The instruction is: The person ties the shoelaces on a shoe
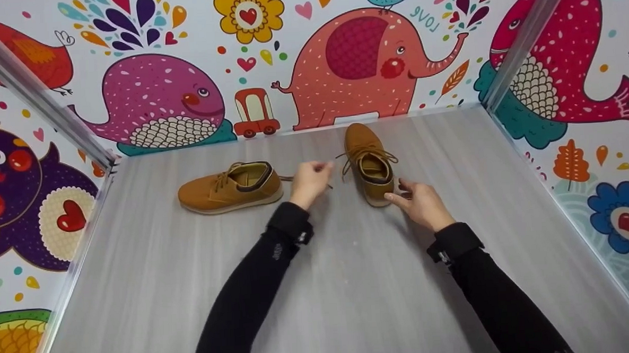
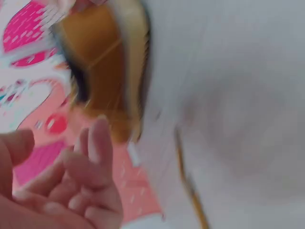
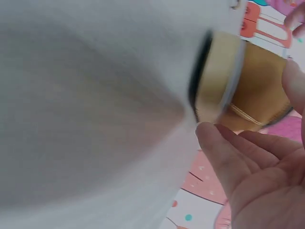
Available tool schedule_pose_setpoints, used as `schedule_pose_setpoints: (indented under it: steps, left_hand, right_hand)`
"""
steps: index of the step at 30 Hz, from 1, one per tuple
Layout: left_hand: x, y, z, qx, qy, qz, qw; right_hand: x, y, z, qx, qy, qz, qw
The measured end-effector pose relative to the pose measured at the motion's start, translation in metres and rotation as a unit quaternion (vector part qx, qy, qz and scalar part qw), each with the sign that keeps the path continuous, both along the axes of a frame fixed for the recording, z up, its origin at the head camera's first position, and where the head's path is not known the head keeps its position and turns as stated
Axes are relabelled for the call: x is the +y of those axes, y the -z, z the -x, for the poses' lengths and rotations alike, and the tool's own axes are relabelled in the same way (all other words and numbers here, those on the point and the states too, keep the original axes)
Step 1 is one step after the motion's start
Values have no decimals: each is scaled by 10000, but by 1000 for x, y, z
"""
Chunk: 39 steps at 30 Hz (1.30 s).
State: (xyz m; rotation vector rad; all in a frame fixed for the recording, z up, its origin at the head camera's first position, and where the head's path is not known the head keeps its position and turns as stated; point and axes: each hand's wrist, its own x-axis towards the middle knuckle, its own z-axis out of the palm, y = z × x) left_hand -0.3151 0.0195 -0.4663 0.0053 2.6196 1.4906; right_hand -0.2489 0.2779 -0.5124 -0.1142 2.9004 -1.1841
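Note:
Two tan lace-up shoes are on the floor. The left shoe point(image 1: 225, 191) lies with its toe to the left, and a brown lace point(image 2: 186, 176) trails from it past my left hand point(image 1: 309, 183). That hand holds nothing; the left wrist view shows its thumb apart from loosely bent fingers. The right shoe point(image 1: 370, 166) points its toe at the wall, its laces spread loosely at both sides. My right hand point(image 1: 422, 202) is at its heel, thumb and fingers apart, fingers fairly straight in the right wrist view point(image 3: 257, 167). Whether they touch the shoe, I cannot tell.
Grey wood-look floor point(image 1: 320, 303) spreads around the shoes. A wall with cartoon animals point(image 1: 352, 63) stands behind the right shoe's toe. Printed side panels with metal frame posts point(image 1: 521, 45) bound the floor at left and right.

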Motion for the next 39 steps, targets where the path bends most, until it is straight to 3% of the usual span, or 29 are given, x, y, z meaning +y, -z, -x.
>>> schedule_pose_setpoints:
  steps: [4,7,9,13,16,20,25,27,32,34,39]
  left_hand:
    - [-46,-13,-5,205,-769,-611,9950]
    - [-75,-11,-9,149,-1431,-1168,9827]
    - [-90,-5,-10,-71,-1902,-1649,9678]
    - [-114,13,-5,-676,-2825,-2353,9275]
    - [-125,24,0,-971,-3285,-2493,9058]
    - [-129,32,4,-1051,-3584,-2327,8980]
    - [-120,33,5,-1122,-3984,-2176,8839]
    - [-118,32,6,-1134,-4003,-2022,8866]
    - [-125,33,6,-1486,-3308,-1014,9264]
    - [-129,34,5,-1579,-2996,-646,9387]
    - [-137,36,3,-1416,-2611,-93,9548]
  right_hand:
    - [-2,-15,-21,313,93,188,9993]
    - [-3,-24,-37,634,191,299,9974]
    - [-4,-27,-48,843,220,417,9953]
    - [-8,-26,-67,999,253,605,9928]
    - [-13,-23,-78,964,250,697,9926]
    - [-20,-16,-89,984,237,764,9919]
    - [-28,-6,-99,1102,171,822,9904]
    - [-31,-3,-102,1131,121,852,9899]
    - [-36,1,-109,1162,27,916,9890]
    - [-37,2,-110,1145,-7,920,9891]
    - [-42,3,-112,1070,-132,946,9897]
